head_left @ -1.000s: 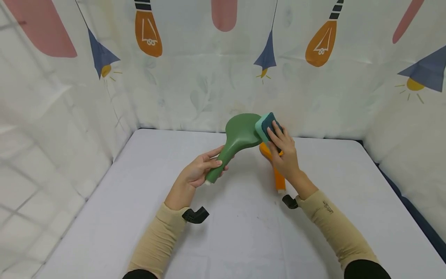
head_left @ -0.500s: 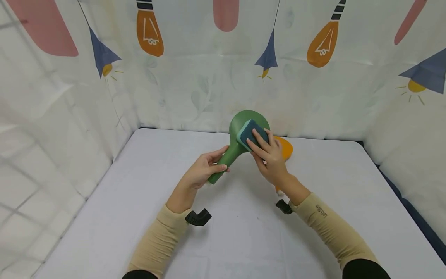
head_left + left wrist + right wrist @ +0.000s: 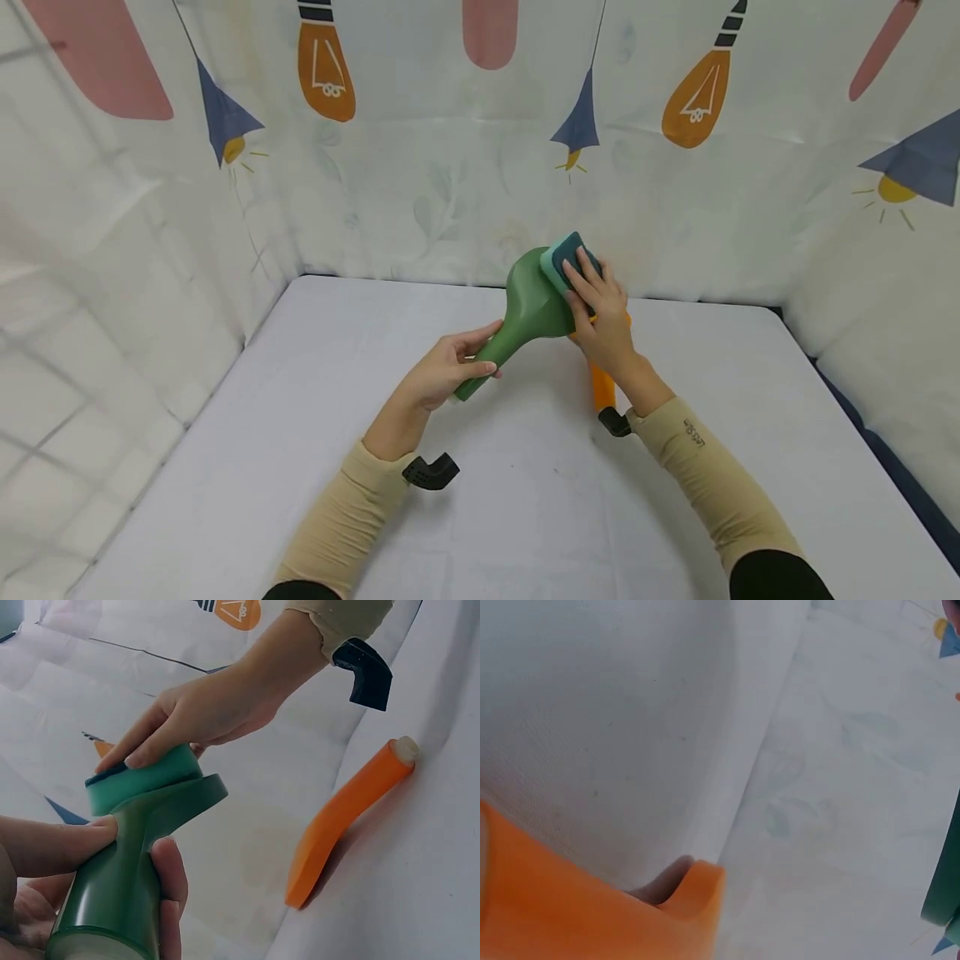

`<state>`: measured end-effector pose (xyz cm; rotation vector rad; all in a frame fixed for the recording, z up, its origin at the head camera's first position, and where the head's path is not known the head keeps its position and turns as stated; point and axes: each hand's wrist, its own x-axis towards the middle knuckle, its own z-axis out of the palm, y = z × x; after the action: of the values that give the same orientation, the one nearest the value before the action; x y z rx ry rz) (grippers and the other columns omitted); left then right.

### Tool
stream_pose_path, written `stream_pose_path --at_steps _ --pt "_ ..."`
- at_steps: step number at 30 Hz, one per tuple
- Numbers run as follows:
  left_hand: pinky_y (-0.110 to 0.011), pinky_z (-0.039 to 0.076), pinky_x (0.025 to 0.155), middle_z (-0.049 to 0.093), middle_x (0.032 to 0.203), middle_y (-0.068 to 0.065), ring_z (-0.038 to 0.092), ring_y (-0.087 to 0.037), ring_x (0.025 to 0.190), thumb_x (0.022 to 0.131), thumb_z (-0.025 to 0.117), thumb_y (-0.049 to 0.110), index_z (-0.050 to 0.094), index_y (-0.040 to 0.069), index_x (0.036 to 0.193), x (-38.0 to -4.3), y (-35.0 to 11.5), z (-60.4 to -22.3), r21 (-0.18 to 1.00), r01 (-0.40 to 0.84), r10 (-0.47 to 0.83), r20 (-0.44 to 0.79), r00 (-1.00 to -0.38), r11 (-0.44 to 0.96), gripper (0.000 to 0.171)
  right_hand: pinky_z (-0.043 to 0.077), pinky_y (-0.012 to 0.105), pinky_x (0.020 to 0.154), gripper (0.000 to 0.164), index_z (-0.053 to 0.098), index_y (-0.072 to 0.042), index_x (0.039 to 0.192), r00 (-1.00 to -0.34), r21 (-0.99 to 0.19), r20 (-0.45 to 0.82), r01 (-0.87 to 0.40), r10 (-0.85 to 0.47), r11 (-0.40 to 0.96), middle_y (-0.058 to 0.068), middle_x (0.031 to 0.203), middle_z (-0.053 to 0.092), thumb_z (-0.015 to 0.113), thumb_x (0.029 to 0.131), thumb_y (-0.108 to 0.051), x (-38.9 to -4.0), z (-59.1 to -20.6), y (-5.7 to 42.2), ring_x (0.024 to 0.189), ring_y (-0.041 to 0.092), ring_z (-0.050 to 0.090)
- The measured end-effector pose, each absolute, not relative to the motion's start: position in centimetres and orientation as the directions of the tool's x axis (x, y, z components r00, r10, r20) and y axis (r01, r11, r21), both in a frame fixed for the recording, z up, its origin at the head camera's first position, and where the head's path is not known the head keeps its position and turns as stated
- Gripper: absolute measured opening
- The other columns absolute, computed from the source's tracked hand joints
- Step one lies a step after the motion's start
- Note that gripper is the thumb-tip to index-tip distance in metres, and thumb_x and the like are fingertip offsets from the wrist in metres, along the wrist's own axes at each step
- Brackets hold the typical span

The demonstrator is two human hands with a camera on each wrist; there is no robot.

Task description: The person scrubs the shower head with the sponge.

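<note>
My left hand (image 3: 446,371) grips the handle of a green hand-held shower head (image 3: 534,304), held up over the table with its round head tilted away. In the left wrist view the thumb lies along the handle (image 3: 112,900) and fingers wrap the other side. My right hand (image 3: 609,329) holds a teal sponge (image 3: 553,267) with a dark blue layer, fingers spread over the dark side. The sponge (image 3: 146,784) lies against the back of the green head. An orange shower head (image 3: 602,387) rests on the table below the right hand, partly hidden by it.
The white-covered table (image 3: 300,400) ends at a patterned curtain (image 3: 420,167) behind it, with curtain also at both sides. Black wrist cameras (image 3: 431,472) stick out from both cuffs. The orange shower head (image 3: 577,900) fills the lower left of the right wrist view.
The sponge moved from the green head's right edge onto its middle, then back to its upper right edge. The left hand shifted slightly right, tilting the shower head.
</note>
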<state>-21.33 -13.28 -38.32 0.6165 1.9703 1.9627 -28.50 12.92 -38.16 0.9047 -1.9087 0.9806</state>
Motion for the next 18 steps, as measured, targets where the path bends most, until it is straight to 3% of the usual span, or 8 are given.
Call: stream_pose_path --at_steps 6,11,15,18 --pt "-0.026 0.051 0.082 0.055 0.137 -0.032 0.069 -0.013 0.087 0.098 0.059 -0.008 0.033 -0.003 0.157 -21.3 -13.2 -38.5 0.995 0.096 0.49 0.085 -0.868 -0.003 0.065 0.034 0.069 0.092 0.042 0.065 0.0 0.135 -0.356 -0.125 0.86 -0.842 -0.366 0.525 0.024 0.146 0.052 0.067 0.093 0.002 -27.9 -38.3 11.9 0.134 0.058 0.04" --pt "-0.037 0.053 0.091 0.048 0.145 -0.032 0.069 -0.016 0.09 0.099 0.058 -0.007 0.03 -0.004 0.157 -21.4 -13.1 -38.7 0.995 0.096 0.495 0.073 -0.866 0.022 0.064 0.036 0.068 0.091 0.032 0.065 -0.007 0.136 -0.261 0.037 0.807 -0.873 -0.53 0.486 0.021 0.147 0.053 0.055 0.107 -0.016 -27.3 -38.2 11.2 0.133 0.058 0.041" --pt "-0.039 0.051 0.093 0.046 0.148 -0.03 0.069 -0.019 0.093 0.1 0.057 -0.006 0.03 -0.003 0.157 -21.4 -13.1 -38.6 0.99 0.12 0.49 0.068 -0.869 0.074 0.063 0.036 0.066 0.089 0.039 0.065 -0.006 0.135 -0.228 0.07 0.793 -0.887 -0.565 0.456 0.023 0.145 0.055 0.043 0.112 -0.027 -27.7 -37.6 11.5 0.13 0.058 0.043" --pt "-0.032 0.05 0.088 0.048 0.148 -0.029 0.068 -0.02 0.093 0.1 0.057 -0.007 0.032 -0.001 0.158 -21.2 -13.1 -38.3 0.986 0.13 0.477 0.065 -0.877 0.104 0.063 0.036 0.066 0.089 0.036 0.066 -0.004 0.134 -0.248 0.043 0.801 -0.884 -0.545 0.466 0.024 0.143 0.056 0.048 0.11 -0.023 -28.5 -36.9 12.1 0.129 0.058 0.044"
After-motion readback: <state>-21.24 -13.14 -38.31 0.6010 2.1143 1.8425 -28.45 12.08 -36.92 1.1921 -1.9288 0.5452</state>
